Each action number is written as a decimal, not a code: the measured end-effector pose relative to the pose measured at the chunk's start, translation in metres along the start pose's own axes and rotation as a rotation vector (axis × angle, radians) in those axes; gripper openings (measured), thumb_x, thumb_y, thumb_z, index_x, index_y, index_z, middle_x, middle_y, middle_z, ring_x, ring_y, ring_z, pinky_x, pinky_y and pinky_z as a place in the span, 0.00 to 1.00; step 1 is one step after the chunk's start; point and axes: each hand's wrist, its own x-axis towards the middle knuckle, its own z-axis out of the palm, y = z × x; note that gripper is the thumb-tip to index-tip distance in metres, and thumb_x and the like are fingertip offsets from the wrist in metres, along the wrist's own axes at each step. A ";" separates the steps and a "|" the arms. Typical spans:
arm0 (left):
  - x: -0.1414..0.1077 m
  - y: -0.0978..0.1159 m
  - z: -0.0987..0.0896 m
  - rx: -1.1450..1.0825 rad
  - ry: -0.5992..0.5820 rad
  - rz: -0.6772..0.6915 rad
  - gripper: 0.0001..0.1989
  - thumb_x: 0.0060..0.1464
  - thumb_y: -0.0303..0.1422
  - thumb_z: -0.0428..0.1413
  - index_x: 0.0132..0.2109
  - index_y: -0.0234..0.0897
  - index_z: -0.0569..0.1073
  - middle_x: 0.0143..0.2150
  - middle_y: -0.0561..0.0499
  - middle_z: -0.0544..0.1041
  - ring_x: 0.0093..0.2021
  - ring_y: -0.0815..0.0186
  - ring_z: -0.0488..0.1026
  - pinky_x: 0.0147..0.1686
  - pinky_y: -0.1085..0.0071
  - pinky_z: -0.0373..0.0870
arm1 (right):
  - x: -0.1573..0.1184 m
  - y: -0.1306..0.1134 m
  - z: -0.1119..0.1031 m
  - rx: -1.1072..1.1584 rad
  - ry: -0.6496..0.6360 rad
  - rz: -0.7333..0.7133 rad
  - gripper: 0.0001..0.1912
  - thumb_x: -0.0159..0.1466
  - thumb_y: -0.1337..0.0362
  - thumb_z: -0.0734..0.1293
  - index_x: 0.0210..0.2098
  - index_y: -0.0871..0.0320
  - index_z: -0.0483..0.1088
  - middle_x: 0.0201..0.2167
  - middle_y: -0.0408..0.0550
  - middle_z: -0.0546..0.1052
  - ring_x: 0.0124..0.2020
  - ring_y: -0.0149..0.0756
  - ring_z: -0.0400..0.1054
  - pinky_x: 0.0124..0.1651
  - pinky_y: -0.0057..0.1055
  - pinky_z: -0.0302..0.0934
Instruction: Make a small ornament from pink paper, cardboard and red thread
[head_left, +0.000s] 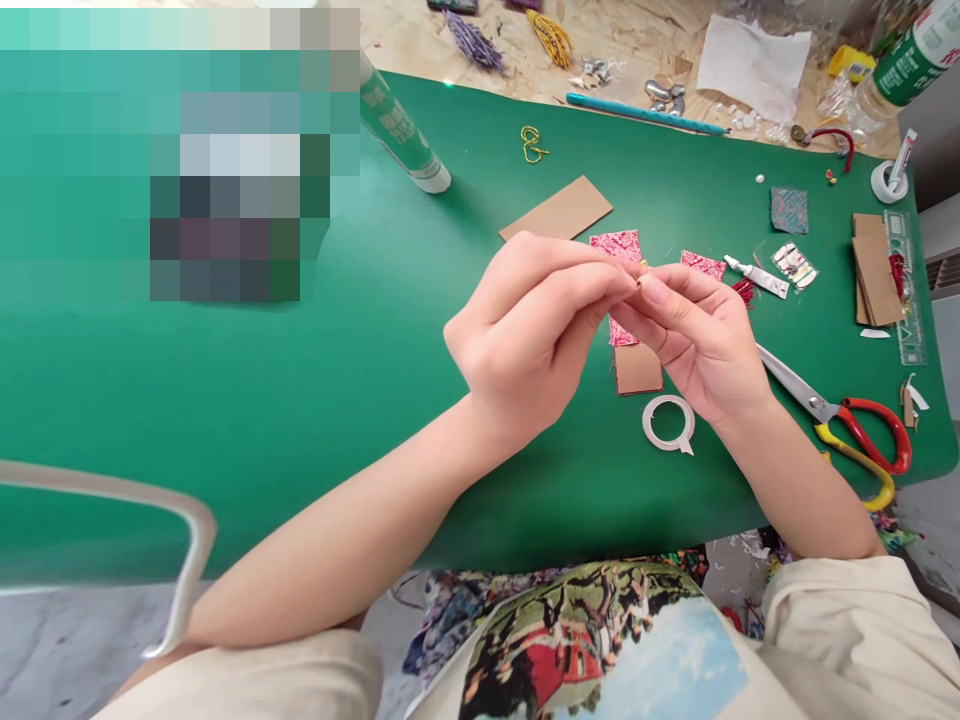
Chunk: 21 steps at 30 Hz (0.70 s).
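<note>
My left hand [525, 330] and my right hand [697, 345] meet fingertip to fingertip above the green mat [300, 400]. Between the pinched fingers sits a tiny gold-coloured bead [643, 266]; which hand bears it I cannot tell. Under the hands lie red patterned paper pieces [619, 245] and a small brown card rectangle [637, 368]. A white tape ring [667, 422] lies just below my right hand.
Scissors with red and yellow handles [847, 420] lie to the right. A larger brown card strip [556, 210], a glue bottle [401, 135], a small white tube [757, 275], a stack of card [876, 270] and a ruler [904, 285] are around. Beads and tassels litter the far wooden surface.
</note>
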 end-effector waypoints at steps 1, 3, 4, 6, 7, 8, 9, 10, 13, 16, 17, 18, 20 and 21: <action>0.000 -0.001 0.001 -0.003 0.004 0.005 0.06 0.62 0.25 0.60 0.41 0.43 0.77 0.35 0.56 0.82 0.34 0.71 0.79 0.34 0.73 0.76 | 0.000 -0.001 0.000 -0.007 -0.005 -0.009 0.16 0.52 0.51 0.81 0.30 0.53 0.77 0.35 0.42 0.84 0.44 0.35 0.80 0.54 0.37 0.78; 0.001 -0.003 0.002 -0.005 0.019 0.021 0.06 0.62 0.25 0.60 0.40 0.43 0.77 0.35 0.56 0.82 0.33 0.71 0.79 0.32 0.73 0.75 | 0.000 -0.004 -0.001 -0.037 -0.010 -0.036 0.14 0.53 0.52 0.80 0.30 0.53 0.77 0.36 0.41 0.83 0.42 0.34 0.80 0.51 0.37 0.79; 0.002 -0.003 0.002 -0.002 0.026 0.028 0.06 0.63 0.25 0.60 0.39 0.42 0.76 0.35 0.57 0.82 0.32 0.71 0.79 0.32 0.74 0.75 | 0.000 -0.005 -0.001 -0.061 -0.007 -0.055 0.14 0.54 0.53 0.80 0.31 0.53 0.77 0.36 0.41 0.83 0.41 0.34 0.80 0.50 0.37 0.79; 0.002 -0.002 0.001 0.013 0.013 0.028 0.07 0.63 0.25 0.59 0.38 0.42 0.76 0.34 0.58 0.82 0.33 0.72 0.79 0.33 0.74 0.76 | -0.001 -0.007 -0.002 -0.117 0.003 -0.090 0.13 0.54 0.55 0.80 0.34 0.52 0.78 0.38 0.41 0.83 0.41 0.34 0.80 0.48 0.37 0.79; 0.002 -0.002 0.001 0.023 -0.003 0.025 0.07 0.63 0.25 0.59 0.37 0.42 0.76 0.35 0.58 0.82 0.34 0.73 0.79 0.33 0.75 0.77 | -0.001 -0.007 -0.003 -0.145 0.006 -0.105 0.13 0.55 0.55 0.80 0.36 0.51 0.78 0.39 0.41 0.83 0.42 0.35 0.80 0.48 0.37 0.79; 0.002 -0.001 0.000 0.032 -0.024 0.023 0.07 0.64 0.25 0.59 0.37 0.42 0.75 0.35 0.58 0.82 0.34 0.73 0.79 0.34 0.74 0.77 | -0.001 -0.007 -0.004 -0.171 0.010 -0.118 0.13 0.55 0.55 0.79 0.37 0.51 0.78 0.39 0.41 0.83 0.42 0.35 0.80 0.47 0.37 0.79; 0.002 0.001 -0.001 0.042 -0.051 0.008 0.08 0.64 0.25 0.58 0.38 0.43 0.75 0.36 0.58 0.82 0.35 0.73 0.79 0.35 0.74 0.77 | -0.001 -0.007 -0.004 -0.194 0.015 -0.131 0.13 0.56 0.55 0.79 0.38 0.51 0.78 0.39 0.41 0.83 0.42 0.35 0.80 0.47 0.36 0.79; 0.002 0.002 -0.003 0.045 -0.060 0.007 0.08 0.65 0.26 0.58 0.38 0.44 0.75 0.36 0.58 0.82 0.35 0.73 0.79 0.34 0.73 0.77 | 0.000 -0.007 -0.005 -0.217 0.020 -0.144 0.13 0.56 0.55 0.78 0.38 0.51 0.78 0.38 0.40 0.83 0.42 0.35 0.80 0.47 0.36 0.79; 0.001 0.004 -0.006 0.064 -0.107 -0.054 0.08 0.66 0.28 0.56 0.38 0.46 0.75 0.37 0.57 0.82 0.35 0.70 0.78 0.34 0.70 0.76 | 0.001 -0.007 -0.007 -0.268 0.032 -0.186 0.12 0.57 0.53 0.78 0.35 0.51 0.78 0.36 0.40 0.82 0.40 0.34 0.79 0.45 0.34 0.79; -0.002 0.003 -0.006 0.064 -0.135 -0.091 0.08 0.67 0.31 0.55 0.38 0.46 0.76 0.37 0.55 0.81 0.35 0.69 0.78 0.35 0.68 0.76 | 0.002 -0.010 -0.008 -0.293 0.024 -0.197 0.15 0.55 0.51 0.79 0.33 0.52 0.77 0.32 0.39 0.80 0.34 0.32 0.78 0.42 0.33 0.78; -0.002 0.002 -0.005 0.063 -0.133 -0.091 0.08 0.67 0.32 0.55 0.38 0.45 0.76 0.36 0.54 0.81 0.34 0.68 0.77 0.34 0.68 0.76 | 0.002 -0.011 -0.008 -0.300 0.022 -0.189 0.16 0.54 0.50 0.79 0.32 0.52 0.77 0.30 0.39 0.80 0.32 0.31 0.77 0.41 0.32 0.78; -0.003 0.001 -0.004 0.070 -0.128 -0.090 0.08 0.68 0.33 0.55 0.38 0.44 0.76 0.35 0.54 0.81 0.34 0.68 0.77 0.33 0.68 0.75 | 0.002 -0.012 -0.008 -0.304 0.021 -0.179 0.17 0.53 0.49 0.79 0.31 0.53 0.76 0.29 0.38 0.79 0.31 0.31 0.77 0.40 0.32 0.78; -0.004 0.000 -0.002 0.110 -0.111 -0.082 0.08 0.67 0.34 0.56 0.38 0.43 0.77 0.34 0.53 0.80 0.32 0.69 0.76 0.31 0.69 0.74 | 0.003 -0.013 -0.008 -0.299 0.020 -0.160 0.18 0.53 0.49 0.80 0.31 0.53 0.75 0.29 0.39 0.79 0.30 0.31 0.77 0.41 0.33 0.78; -0.004 -0.001 -0.001 0.129 -0.102 -0.071 0.08 0.67 0.34 0.56 0.37 0.43 0.77 0.34 0.54 0.80 0.32 0.69 0.76 0.30 0.69 0.74 | 0.003 -0.012 -0.008 -0.289 0.017 -0.153 0.18 0.53 0.49 0.80 0.31 0.53 0.75 0.29 0.39 0.79 0.31 0.31 0.78 0.41 0.33 0.78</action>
